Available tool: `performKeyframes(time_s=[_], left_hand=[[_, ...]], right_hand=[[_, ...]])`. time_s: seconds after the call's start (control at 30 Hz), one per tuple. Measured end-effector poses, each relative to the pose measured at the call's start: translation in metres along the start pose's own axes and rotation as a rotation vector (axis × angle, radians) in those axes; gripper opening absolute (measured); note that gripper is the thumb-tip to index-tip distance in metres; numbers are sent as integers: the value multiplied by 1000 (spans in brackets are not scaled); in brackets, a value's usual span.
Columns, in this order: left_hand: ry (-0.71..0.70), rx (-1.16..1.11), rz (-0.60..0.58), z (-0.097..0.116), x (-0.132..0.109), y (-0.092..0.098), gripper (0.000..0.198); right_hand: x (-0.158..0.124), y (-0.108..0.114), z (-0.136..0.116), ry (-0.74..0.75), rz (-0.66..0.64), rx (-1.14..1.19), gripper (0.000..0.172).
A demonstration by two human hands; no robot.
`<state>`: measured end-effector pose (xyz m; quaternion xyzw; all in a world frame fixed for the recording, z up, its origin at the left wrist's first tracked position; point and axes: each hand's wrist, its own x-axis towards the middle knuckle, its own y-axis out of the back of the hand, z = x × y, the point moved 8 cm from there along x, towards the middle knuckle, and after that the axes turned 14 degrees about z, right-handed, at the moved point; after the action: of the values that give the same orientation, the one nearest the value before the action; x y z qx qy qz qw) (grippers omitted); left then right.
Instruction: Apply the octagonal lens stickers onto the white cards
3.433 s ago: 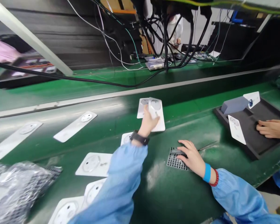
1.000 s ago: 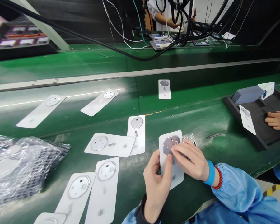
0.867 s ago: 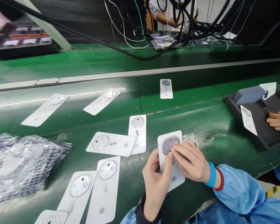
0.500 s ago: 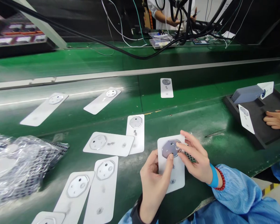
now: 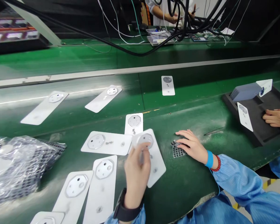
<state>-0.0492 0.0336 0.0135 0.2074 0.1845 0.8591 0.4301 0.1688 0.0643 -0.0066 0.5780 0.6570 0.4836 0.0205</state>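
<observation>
Hands apart here, left hand (image 5: 137, 174) pinching a white card (image 5: 156, 165), right hand (image 5: 191, 146) flat on a dotted black sheet (image 5: 176, 151), seemingly pinning it down.

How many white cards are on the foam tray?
2. One white card leans front left on the foam tray; another sits at the grey stack's end. More may be hidden.
</observation>
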Motion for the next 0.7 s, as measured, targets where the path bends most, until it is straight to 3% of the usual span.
performKeyframes(time_s=[0.1,0.2,0.37,0.43,0.57,0.7], left_hand=[[-36,-51,-233,12,-17,-31,24],[32,-209,-385,21,-30,-49,25],[164,-355,-363,16,-34,-52,19],[203,-377,-347,12,-35,-54,18],[279,-426,-368,9,-40,-59,18],[406,-494,-413,6,-46,-63,23]], right_hand=[[10,19,-15,22,90,80,11],[16,26,-29,79,67,53,14],[17,18,-38,147,-33,-59,23],[19,21,-42,147,2,-39,25],[23,30,-54,172,124,98,14],[22,20,-58,166,57,143,17]])
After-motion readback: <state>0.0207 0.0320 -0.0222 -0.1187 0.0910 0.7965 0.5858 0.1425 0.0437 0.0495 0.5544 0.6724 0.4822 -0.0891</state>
